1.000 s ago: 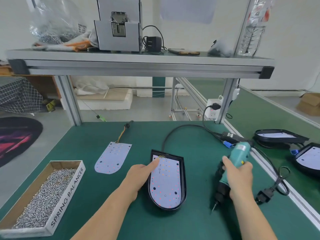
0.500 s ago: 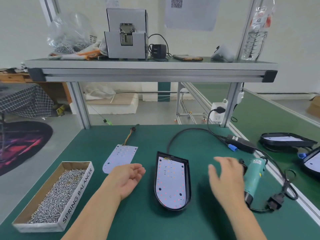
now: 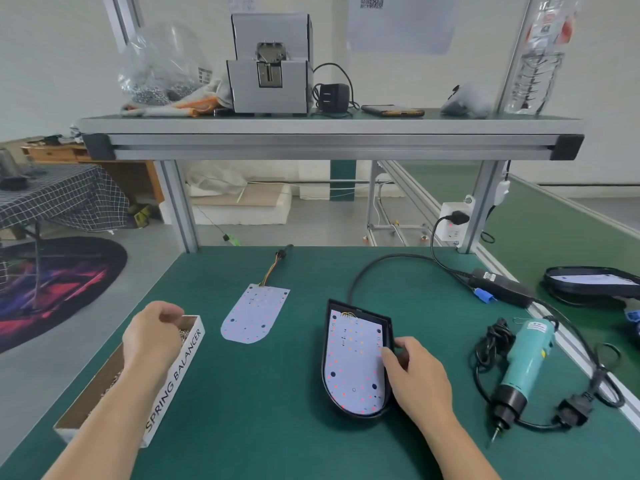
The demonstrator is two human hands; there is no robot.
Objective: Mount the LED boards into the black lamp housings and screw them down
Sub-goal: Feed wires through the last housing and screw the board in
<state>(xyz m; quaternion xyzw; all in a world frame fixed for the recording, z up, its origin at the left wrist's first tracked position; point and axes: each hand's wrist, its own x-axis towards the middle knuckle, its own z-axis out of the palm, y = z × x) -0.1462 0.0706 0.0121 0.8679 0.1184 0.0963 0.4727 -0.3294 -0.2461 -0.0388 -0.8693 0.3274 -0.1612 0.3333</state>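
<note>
The black plastic lamp housing [image 3: 387,328] lies flat on the green bench mat [image 3: 259,410], lower centre-right of the frame, with its rounded end toward me. The white LED board [image 3: 351,362], dotted with red and orange points, sits inside it. My right hand [image 3: 420,379] grips the housing's right side, thumb on the board's right edge and fingers curled over the rim beside it.

Left of the housing and apart from it, a second white LED board [image 3: 254,315] lies bare on the mat, with a bundle of coloured wires [image 3: 273,268] leading from its far end. Further left, at the mat's edge, stands the long cardboard box [image 3: 173,379] printed SPRING BALANCER, with small silver screws [image 3: 183,336] in it. My left hand [image 3: 152,337] is over the box's far end with its fingers curled downward. I cannot tell whether they hold a screw.

Right of the housing the teal electric screwdriver [image 3: 526,358] lies on the mat, bit toward me, with neither hand on it. Beyond it is a black power adapter [image 3: 502,287]. At the far right edge another black housing [image 3: 592,280] holds a board. Across the top of the frame, the aluminium shelf [image 3: 329,147] carries a grey box-shaped machine [image 3: 270,64], a clear bag of screws [image 3: 159,74] and a clear plastic bottle [image 3: 540,53].
</note>
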